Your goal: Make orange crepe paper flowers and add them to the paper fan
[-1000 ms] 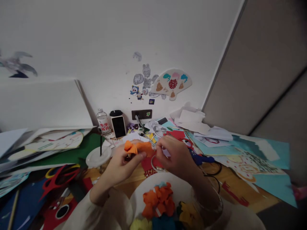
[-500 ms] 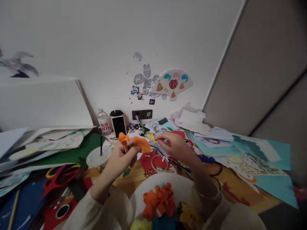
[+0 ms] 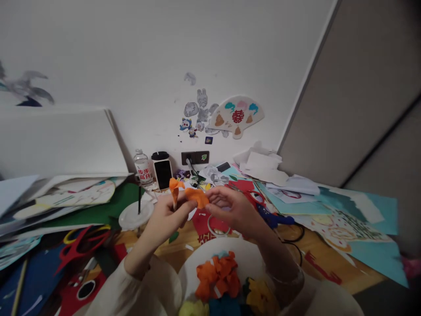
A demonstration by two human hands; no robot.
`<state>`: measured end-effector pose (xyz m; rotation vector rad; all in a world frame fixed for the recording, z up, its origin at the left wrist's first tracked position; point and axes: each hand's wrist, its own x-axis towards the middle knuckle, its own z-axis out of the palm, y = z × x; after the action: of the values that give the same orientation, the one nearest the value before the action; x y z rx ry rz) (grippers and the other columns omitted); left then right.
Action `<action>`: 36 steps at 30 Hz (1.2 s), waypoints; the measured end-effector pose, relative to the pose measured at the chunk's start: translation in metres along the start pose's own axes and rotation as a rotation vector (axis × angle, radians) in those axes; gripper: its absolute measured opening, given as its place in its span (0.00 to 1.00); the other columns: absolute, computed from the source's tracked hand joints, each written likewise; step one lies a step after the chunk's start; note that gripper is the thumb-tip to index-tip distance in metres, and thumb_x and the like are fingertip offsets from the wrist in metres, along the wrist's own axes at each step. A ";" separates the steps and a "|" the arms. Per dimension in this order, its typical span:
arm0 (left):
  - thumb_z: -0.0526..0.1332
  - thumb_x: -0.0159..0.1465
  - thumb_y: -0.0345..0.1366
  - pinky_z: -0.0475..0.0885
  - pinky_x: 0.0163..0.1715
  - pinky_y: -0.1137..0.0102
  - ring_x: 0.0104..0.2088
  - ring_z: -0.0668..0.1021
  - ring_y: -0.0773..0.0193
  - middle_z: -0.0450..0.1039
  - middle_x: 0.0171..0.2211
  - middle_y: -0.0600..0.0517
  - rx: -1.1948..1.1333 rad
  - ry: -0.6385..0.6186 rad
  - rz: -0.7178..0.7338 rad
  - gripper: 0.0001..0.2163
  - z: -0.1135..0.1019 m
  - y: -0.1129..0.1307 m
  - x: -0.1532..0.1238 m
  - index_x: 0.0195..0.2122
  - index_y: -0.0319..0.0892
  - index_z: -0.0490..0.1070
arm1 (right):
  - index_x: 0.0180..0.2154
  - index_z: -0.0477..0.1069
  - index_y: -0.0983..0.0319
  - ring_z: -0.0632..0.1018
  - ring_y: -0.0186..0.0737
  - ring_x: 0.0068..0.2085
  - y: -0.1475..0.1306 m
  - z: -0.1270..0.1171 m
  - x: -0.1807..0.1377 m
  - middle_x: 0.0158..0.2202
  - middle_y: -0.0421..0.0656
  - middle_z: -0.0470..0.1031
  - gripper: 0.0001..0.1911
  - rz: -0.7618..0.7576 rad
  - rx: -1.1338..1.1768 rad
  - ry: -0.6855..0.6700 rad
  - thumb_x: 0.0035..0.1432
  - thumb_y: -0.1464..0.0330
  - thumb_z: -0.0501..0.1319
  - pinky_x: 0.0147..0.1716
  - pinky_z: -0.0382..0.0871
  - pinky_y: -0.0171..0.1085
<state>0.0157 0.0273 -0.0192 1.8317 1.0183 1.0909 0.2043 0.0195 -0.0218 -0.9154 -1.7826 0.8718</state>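
My left hand (image 3: 166,217) pinches a crumpled piece of orange paper (image 3: 194,196) above the cluttered desk. Opposite it, my right hand (image 3: 235,210) has its fingertips closed on the same orange paper at its right edge. A roll of clear tape (image 3: 218,225) lies on red paper just beneath the hands. Close to me is a white plate (image 3: 246,259) holding orange crumpled paper flowers (image 3: 217,274), with yellow (image 3: 259,296) and blue ones at its near edge.
Red-handled scissors (image 3: 82,243) lie at the left on dark paper. A white lidded cup with a black straw (image 3: 135,214), a water bottle (image 3: 142,168) and a phone (image 3: 163,173) stand by the wall. Teal sheets (image 3: 345,219) and white papers (image 3: 266,169) cover the right side.
My right hand has come back left from beside the tape and now meets the orange paper. My left hand has lifted the paper slightly and turned it.
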 end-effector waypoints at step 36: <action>0.57 0.62 0.37 0.61 0.25 0.76 0.25 0.67 0.69 0.68 0.26 0.55 0.291 -0.056 0.196 0.07 0.012 -0.005 0.003 0.37 0.40 0.70 | 0.29 0.73 0.61 0.74 0.32 0.30 -0.003 -0.013 0.002 0.28 0.38 0.76 0.06 -0.045 -0.271 0.043 0.56 0.67 0.60 0.28 0.67 0.30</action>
<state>0.0267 0.0299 -0.0271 2.2224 1.0236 1.0390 0.2150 0.0217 -0.0144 -1.0532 -1.9057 0.5857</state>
